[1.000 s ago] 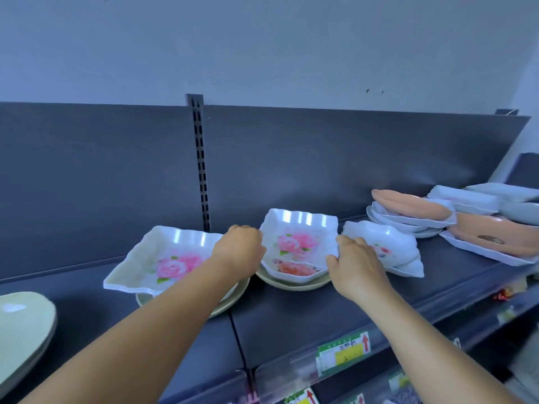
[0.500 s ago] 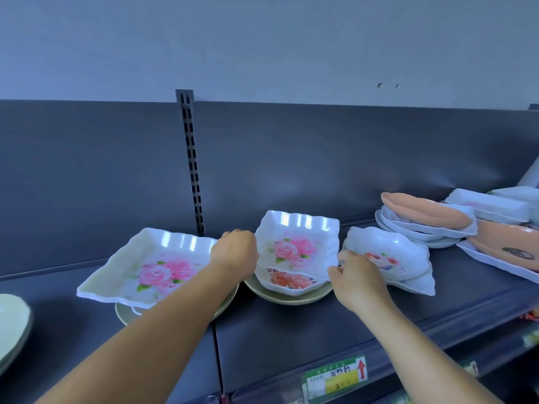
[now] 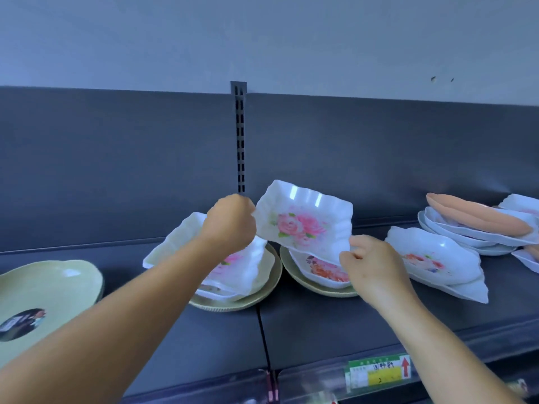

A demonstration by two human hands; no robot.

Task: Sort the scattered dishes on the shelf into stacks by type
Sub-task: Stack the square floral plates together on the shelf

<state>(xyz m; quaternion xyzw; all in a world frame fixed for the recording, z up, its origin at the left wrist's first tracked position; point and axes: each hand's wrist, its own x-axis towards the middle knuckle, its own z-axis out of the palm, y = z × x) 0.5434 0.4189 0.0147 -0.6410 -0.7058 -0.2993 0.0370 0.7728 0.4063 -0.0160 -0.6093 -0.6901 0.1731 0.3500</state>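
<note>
While both hands hold the rose dish (image 3: pixel 303 221) tilted above the shelf (image 3: pixel 320 325), a like dish waits to its left.

Left hand (image 3: pixel 229 225) curls its fingers round the dish's left edge and right hand (image 3: pixel 372 263) pinches its near right corner, so the dish hangs between them, clear of the smaller flowered dish (image 3: pixel 320 271) and the green plate (image 3: pixel 294 277) beneath. Its far edge is tipped up, and its long side runs left to right. The matching square dish (image 3: pixel 180 243) lies just left, partly hidden by the left forearm, resting on another green plate (image 3: pixel 262 290). Judging by the task, the held dish likely goes left onto that match; the left hand is nearer and would lead, with the dish levelled so the corners line up.
</note>
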